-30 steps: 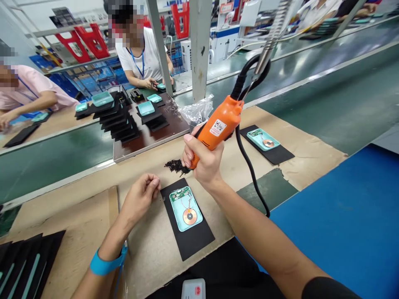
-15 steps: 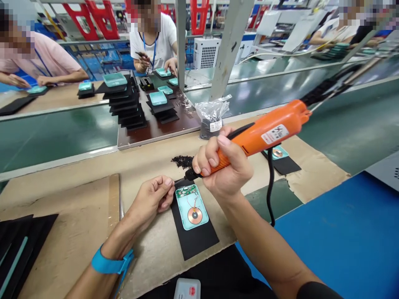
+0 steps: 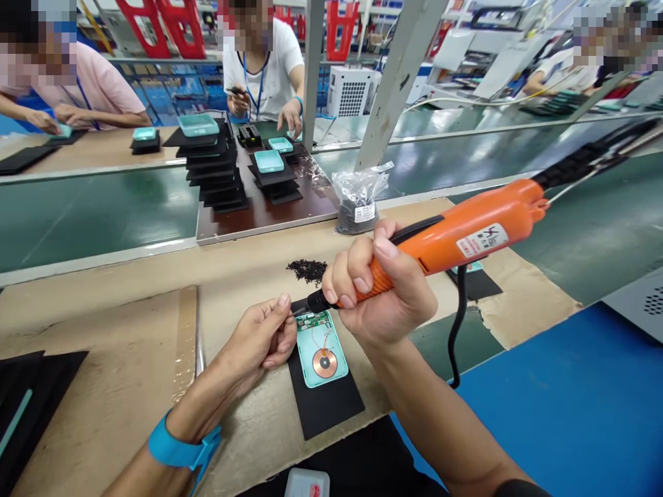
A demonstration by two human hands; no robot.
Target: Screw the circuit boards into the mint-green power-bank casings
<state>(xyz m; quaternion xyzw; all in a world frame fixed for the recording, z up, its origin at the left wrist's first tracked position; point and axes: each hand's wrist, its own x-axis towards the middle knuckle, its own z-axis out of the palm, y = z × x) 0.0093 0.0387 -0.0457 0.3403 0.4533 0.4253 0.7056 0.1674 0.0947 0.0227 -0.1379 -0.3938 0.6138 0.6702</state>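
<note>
Right hand (image 3: 386,297): grip wrapped tight round the orange driver (image 3: 466,231). My fist is on the ribbed lower end and the body tilts up and away to the far right. Tip (image 3: 311,304) points down-left, at the far-left corner of the teal case (image 3: 317,348), over its circuit board. Black cord (image 3: 456,331) hangs off the driver's underside toward the counter (image 3: 129,345).

Left hand (image 3: 262,338): grip narrow, thumb and forefinger pinched right at the tip, just left of the case. Can't tell if there's a screw in the pinch, too small. Blue strap (image 3: 176,449) on that wrist.

Case lies open side up on a black mat (image 3: 331,407), near the centre of the counter, with a copper coil (image 3: 324,363) in its middle. Screw pile (image 3: 309,270) sits loose just beyond the mat. Clear bag (image 3: 358,197) is farther back. Second case (image 3: 469,268) is on the right, mostly hidden behind the driver.

Far side of the belt (image 3: 93,214): mat stacks (image 3: 217,172) with cases on top, and two people busy with their own parts.
</note>
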